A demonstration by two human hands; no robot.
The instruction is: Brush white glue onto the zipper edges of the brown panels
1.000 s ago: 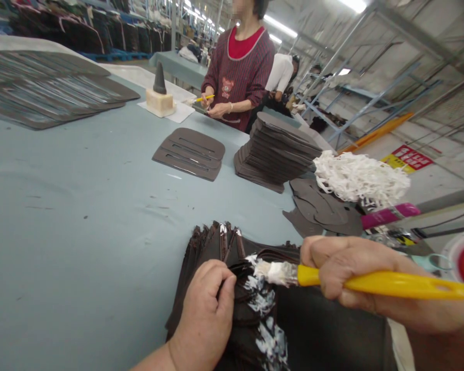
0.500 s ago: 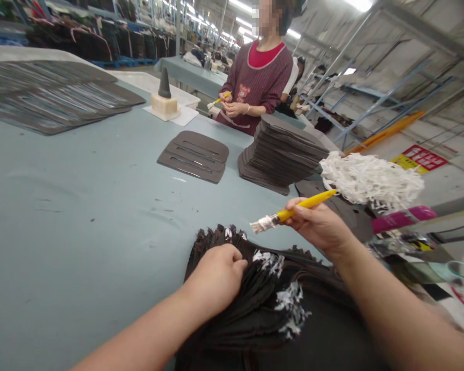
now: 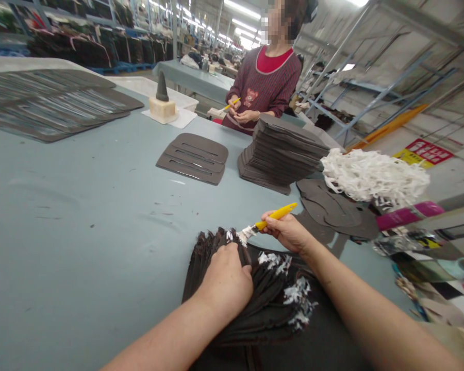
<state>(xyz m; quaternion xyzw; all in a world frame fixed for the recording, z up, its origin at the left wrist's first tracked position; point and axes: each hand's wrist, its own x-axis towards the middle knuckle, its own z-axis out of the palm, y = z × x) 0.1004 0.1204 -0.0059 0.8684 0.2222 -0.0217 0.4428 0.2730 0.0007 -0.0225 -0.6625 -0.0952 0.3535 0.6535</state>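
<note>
A fanned pile of dark cut pieces (image 3: 265, 304) is lying at the bottom middle of the frame, and it is held down by the left hand (image 3: 226, 278), curled over its top edge. A yellow paint brush (image 3: 276, 216) is gripped in the right hand (image 3: 286, 232), with its white-coated bristles right at the pile's top edge.

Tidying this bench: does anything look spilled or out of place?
The white smears on the dark fanned pieces under the left hand stand out: uneven blotches, not a clean coat. The brush in the right hand carries similar white on its bristles.
</note>
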